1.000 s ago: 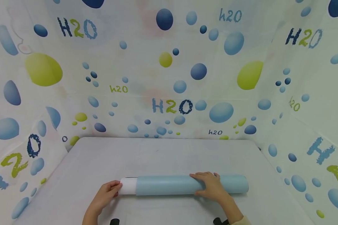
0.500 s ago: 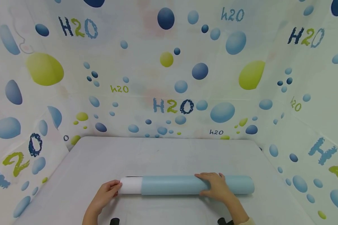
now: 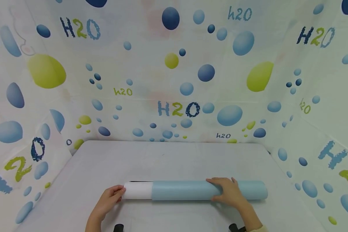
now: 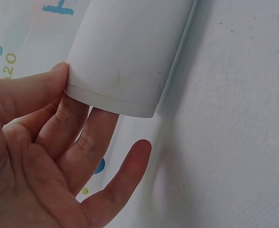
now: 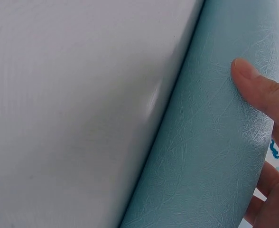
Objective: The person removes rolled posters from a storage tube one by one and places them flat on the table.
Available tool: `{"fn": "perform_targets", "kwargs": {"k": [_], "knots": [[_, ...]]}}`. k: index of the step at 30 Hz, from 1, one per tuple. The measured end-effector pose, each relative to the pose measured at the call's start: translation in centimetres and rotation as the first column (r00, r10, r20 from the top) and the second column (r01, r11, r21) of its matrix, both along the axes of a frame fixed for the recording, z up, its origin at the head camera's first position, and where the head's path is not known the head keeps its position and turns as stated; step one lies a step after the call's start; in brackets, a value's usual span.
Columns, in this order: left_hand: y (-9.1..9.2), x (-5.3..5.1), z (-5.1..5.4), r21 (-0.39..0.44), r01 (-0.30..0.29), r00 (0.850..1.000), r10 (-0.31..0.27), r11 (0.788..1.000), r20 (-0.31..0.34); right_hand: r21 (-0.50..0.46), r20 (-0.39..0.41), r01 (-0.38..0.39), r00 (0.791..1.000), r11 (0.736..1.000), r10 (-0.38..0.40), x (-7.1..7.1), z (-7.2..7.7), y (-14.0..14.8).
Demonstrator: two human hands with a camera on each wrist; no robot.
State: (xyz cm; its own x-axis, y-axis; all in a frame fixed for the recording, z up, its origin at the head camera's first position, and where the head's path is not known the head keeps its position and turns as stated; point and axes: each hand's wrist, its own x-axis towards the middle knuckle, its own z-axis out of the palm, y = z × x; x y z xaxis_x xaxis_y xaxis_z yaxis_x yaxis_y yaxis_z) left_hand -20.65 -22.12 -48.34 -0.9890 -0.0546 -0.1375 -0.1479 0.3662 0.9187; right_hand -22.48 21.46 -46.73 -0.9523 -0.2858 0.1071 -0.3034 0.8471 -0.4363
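A light blue roll [image 3: 179, 190] lies left to right on the table, with a white tube-like part [image 3: 139, 190] showing at its left end. My left hand [image 3: 107, 201] pinches the outer edge of the white part; in the left wrist view the thumb is outside the white part [image 4: 120, 57] and fingers of the left hand [image 4: 54, 152] pass inside its rim. My right hand [image 3: 230, 195] grips across the blue roll right of its middle. The right wrist view has the thumb of the right hand [image 5: 272, 99] on the textured blue surface [image 5: 206, 123], other fingers around the far side.
The roll rests on a white table [image 3: 168, 161]. Behind and beside it hangs a white cloth [image 3: 145, 64] printed with blue and green dots and H2O lettering. Two black objects, one at the left [image 3: 119, 227] and one at the right [image 3: 233, 227], show at the bottom edge.
The blue roll and my right hand have moved to the right, and more of the white part shows. My left hand has stayed in nearly the same place.
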Motion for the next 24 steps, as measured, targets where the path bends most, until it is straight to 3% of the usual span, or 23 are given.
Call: {"fn": "perform_targets", "kwargs": {"k": [13, 24], "knots": [[0.8, -0.5, 0.0, -0.007, -0.009, 1.000, 0.009, 1.000, -0.029, -0.018, -0.007, 0.022, 1.000, 1.000, -0.022, 0.3, 0.1, 0.8], [-0.5, 0.0, 0.1, -0.035, -0.036, 0.999, 0.034, 0.999, -0.041, -0.025, 0.016, -0.008, 1.000, 1.000, 0.008, 0.1, 0.7, 0.3]]}}
